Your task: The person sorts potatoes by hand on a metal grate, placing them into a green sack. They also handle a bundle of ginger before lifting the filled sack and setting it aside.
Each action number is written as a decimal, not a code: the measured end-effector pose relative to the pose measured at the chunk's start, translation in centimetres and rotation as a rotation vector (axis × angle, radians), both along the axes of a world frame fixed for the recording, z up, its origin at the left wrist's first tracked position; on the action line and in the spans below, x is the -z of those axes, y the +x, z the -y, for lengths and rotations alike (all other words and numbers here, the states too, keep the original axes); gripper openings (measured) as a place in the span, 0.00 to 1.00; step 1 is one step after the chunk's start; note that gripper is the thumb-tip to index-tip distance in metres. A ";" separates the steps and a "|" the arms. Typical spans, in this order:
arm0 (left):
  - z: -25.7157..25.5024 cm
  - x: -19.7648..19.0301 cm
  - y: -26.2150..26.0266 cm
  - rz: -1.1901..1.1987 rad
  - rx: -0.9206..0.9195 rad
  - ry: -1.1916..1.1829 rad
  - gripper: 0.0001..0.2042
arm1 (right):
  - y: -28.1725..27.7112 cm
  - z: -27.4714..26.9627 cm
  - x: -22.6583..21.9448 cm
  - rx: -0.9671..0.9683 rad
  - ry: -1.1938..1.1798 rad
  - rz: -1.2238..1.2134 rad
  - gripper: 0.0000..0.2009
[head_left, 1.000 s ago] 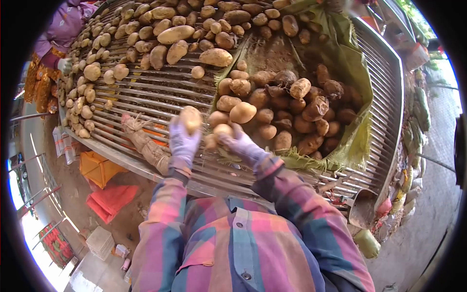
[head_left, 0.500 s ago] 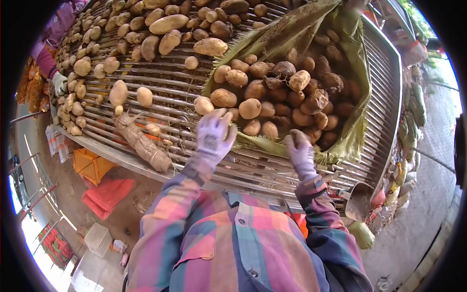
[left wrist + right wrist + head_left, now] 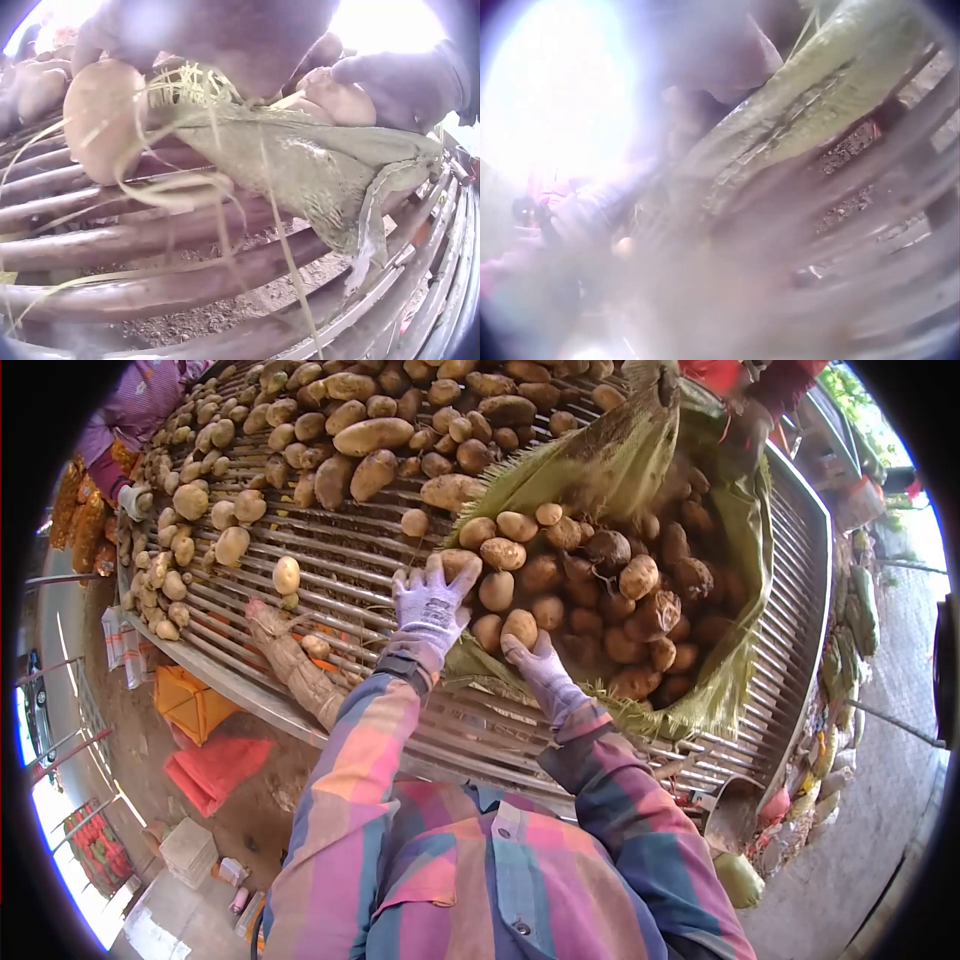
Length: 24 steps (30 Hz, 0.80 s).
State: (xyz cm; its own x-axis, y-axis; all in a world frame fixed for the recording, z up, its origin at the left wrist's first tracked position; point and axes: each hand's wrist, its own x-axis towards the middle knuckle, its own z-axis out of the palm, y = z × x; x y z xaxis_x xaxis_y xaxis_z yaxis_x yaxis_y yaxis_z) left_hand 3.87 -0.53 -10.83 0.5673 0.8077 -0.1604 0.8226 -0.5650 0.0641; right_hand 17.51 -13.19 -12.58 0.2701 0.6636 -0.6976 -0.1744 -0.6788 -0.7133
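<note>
In the head view, my gloved left hand [image 3: 428,610] reaches palm down at the left edge of a green woven sack [image 3: 610,475]. Its fingers curl over a potato [image 3: 460,564] at the sack's edge. In the left wrist view, a smooth potato [image 3: 105,121] shows beneath those fingers, above the metal bars. My gloved right hand [image 3: 548,672] grips a round potato [image 3: 520,627] at the sack's near edge, thumb and fingers against it. Many potatoes, some dark and shrivelled, fill the opened sack. Blur and glare hide most of the right wrist view.
Potatoes cover the far and left parts of the slatted metal rack [image 3: 340,575]. A tied bundle [image 3: 300,665] lies along its near edge, beside a few loose potatoes. Another person's gloved hand [image 3: 134,502] is at the far left. A metal scoop [image 3: 733,810] sits near the right corner.
Potatoes once held have been let go onto the rack's left side. Both hands came back to the sack, and the right hand moved left along its edge onto a potato.
</note>
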 end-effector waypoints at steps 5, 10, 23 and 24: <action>-3.4 0.5 -6.0 0.181 -0.374 -0.186 0.28 | -3.8 -6.0 -3.9 -0.141 0.417 -0.201 0.42; -2.9 2.9 -14.9 0.206 -0.650 0.234 0.23 | -5.6 -6.3 -4.2 -0.195 0.481 0.295 0.25; -3.1 2.2 1.0 0.170 -0.100 0.087 0.25 | 4.2 -1.8 -3.3 -0.452 -0.096 1.089 0.20; -4.3 2.3 0.1 0.082 -0.215 0.006 0.25 | 4.2 -1.4 -3.0 -0.492 -0.076 1.111 0.21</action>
State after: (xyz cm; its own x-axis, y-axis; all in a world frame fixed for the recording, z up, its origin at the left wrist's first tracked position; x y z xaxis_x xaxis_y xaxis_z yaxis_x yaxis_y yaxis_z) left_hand 4.00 3.79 -13.16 0.3925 0.9124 -0.1160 0.9165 -0.3774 0.1326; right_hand 21.69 -11.75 -9.54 0.4759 0.8310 -0.2879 0.7940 -0.5468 -0.2657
